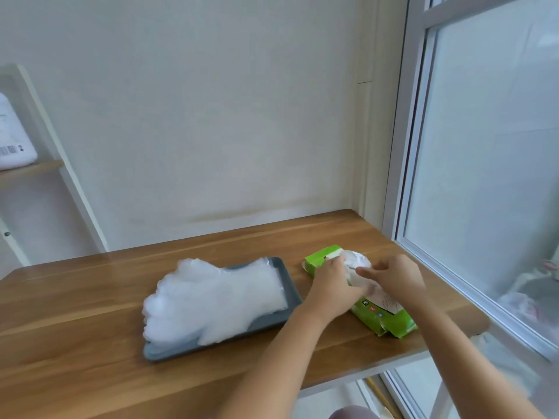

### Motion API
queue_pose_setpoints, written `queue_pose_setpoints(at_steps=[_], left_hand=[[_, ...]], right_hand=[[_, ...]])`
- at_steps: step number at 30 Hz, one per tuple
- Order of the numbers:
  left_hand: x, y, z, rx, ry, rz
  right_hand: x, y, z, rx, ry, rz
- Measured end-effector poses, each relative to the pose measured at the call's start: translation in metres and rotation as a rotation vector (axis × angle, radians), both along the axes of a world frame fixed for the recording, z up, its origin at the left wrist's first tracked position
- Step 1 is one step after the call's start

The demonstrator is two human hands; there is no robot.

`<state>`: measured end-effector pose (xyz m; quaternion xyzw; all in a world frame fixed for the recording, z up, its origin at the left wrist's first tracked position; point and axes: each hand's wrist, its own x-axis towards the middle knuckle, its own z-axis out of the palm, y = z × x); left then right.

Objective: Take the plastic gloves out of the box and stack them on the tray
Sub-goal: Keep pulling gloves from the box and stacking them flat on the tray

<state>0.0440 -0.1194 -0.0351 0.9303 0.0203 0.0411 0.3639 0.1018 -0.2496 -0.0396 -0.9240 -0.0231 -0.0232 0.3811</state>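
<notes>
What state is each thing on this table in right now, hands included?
Green cardboard glove box: lying flat on the wooden table, opened on top, near end torn.
Bunch of clear plastic gloves: sticking out of the box opening.
Stack of clear plastic gloves: piled up, covering most of the tray.
Grey rectangular tray: flat on the table, loaded.
Left hand: on the box at the bunch; hold unclear.
Right hand: pinching the bunch.

A puffy stack of clear plastic gloves (211,297) lies on the grey tray (169,353), fingers overhanging its left end. Just right, the torn green box (390,322) lies flat, more gloves (360,263) bunched at its opening.
</notes>
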Motion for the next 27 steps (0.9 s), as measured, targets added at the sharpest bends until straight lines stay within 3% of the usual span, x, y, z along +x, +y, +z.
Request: queue_pose_setpoints(at_steps=[5,10,14,20,27], left_hand=[[0.005,-0.008,-0.021,0.124,0.048,-0.038],[0.003,-0.005,-0.038,0.024,0.003,0.009],[0.009,-0.004,-0.048,0.073,-0.002,0.023],[0.01,-0.004,-0.048,-0.022,-0.015,0.018],[-0.006,0.02,-0.019,-0.73,-0.118,0.108]], right_hand=[[-0.001,0.001,-0.012,0.228,-0.149,0.009],[0.004,0.004,-0.009,0.398,-0.226,0.06],[0.008,0.007,0.001,0.587,-0.246,0.104],[-0.015,0.005,0.06,0.842,-0.342,0.256],[-0.051,0.004,0.104,1.01,-0.063,0.626]])
